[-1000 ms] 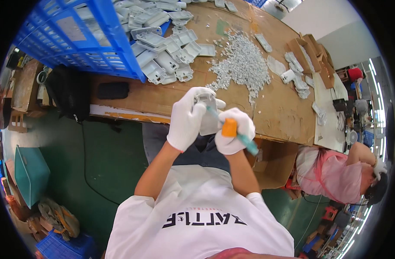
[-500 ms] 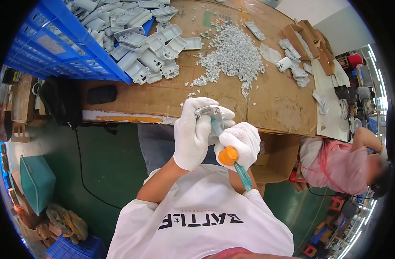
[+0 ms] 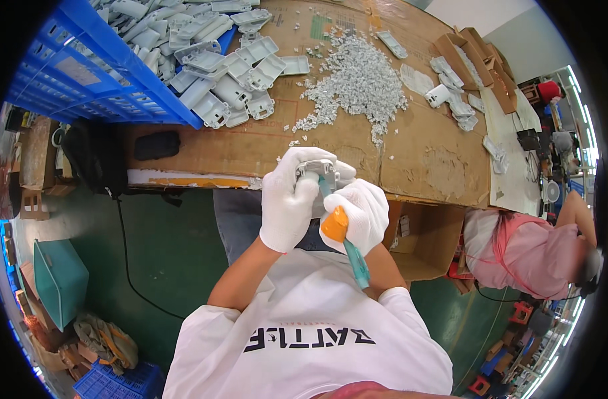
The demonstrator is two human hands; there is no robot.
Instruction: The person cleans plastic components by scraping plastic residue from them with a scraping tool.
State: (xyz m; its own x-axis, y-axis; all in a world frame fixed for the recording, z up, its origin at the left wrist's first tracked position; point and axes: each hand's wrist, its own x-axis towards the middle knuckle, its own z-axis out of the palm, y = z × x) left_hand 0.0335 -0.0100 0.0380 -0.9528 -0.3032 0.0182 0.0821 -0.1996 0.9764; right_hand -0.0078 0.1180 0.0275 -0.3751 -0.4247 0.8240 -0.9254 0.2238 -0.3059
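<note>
Just in front of the table's near edge, both my hands are closed in white knit gloves. My left hand [image 3: 285,203] grips a light grey plastic housing [image 3: 326,175] with its open, ribbed end up; the fingers hide much of it. In my right hand [image 3: 360,214] is a slim translucent teal tool [image 3: 357,263], whose exact kind I cannot make out. Its upper end meets the inside of the housing's end, and its rear sticks out below my fist. An orange piece [image 3: 334,224] shows at the near side of that hand; whether it belongs to the tool is unclear.
A cardboard-covered table [image 3: 251,143] carries a pile of tiny grey parts [image 3: 360,80]. Many housings [image 3: 234,90] spill beside a blue crate [image 3: 98,73]. Small cardboard boxes [image 3: 460,56] stand far right. A black pouch [image 3: 156,145] lies left. Another person [image 3: 516,253] is at right.
Both hands have shifted slightly left, with the housing and the teal tool. The tool's rear end and the orange piece have swung left and tilted; the grip stays the same.
</note>
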